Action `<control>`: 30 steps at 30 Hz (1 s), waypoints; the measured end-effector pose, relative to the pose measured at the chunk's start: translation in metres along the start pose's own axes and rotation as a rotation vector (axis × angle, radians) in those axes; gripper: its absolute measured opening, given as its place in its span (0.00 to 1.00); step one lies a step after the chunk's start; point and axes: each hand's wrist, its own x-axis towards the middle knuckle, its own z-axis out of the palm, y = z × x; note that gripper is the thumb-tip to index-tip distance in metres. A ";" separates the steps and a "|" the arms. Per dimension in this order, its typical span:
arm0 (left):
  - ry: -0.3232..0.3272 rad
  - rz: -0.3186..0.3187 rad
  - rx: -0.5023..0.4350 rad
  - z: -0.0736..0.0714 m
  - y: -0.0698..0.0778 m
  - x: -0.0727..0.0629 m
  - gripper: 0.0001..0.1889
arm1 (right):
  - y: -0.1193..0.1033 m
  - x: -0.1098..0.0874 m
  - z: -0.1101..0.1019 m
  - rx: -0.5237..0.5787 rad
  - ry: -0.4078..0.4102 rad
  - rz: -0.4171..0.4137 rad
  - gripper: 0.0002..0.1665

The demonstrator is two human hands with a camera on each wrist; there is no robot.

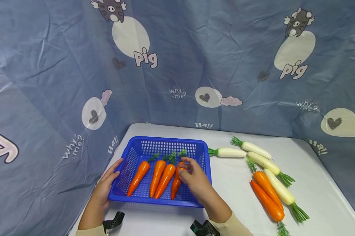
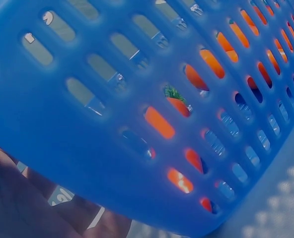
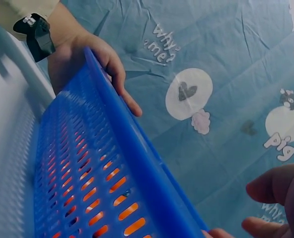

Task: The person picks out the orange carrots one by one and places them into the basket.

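A blue plastic basket (image 1: 162, 204) with slotted walls holds several orange carrots (image 1: 139, 177) with green tops, lying side by side. At the basket's left end, my left hand (image 1: 104, 186) rests against the wall with its fingers stretched along the rim. In the right wrist view, this left hand (image 3: 95, 62) sits at the far end of the rim. My right hand (image 1: 196, 178) reaches inside over the upper part of the rightmost carrot (image 1: 175, 186). Its thumb and fingers are apart around that carrot's top. In the right wrist view, the fingers (image 3: 273, 186) look spread.
Right of the basket, several white radishes (image 1: 232, 152) with green stems lie on the white table (image 1: 224, 196). Two more carrots, the nearer one (image 1: 267, 201) and its neighbour (image 1: 269, 188), lie beside them. A blue printed cloth (image 1: 177, 65) hangs behind and along the sides.
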 end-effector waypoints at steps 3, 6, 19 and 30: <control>0.004 0.004 0.005 0.000 0.001 0.000 0.28 | -0.001 -0.002 -0.001 0.049 -0.005 -0.017 0.30; 0.009 0.002 0.010 0.000 0.001 -0.001 0.28 | -0.004 -0.005 -0.003 0.083 -0.006 -0.023 0.30; 0.004 0.008 0.017 0.002 0.000 -0.001 0.28 | -0.010 -0.019 -0.024 0.091 0.030 -0.082 0.28; 0.011 0.005 0.008 0.000 -0.001 0.000 0.28 | -0.012 -0.029 -0.035 0.107 0.014 -0.057 0.28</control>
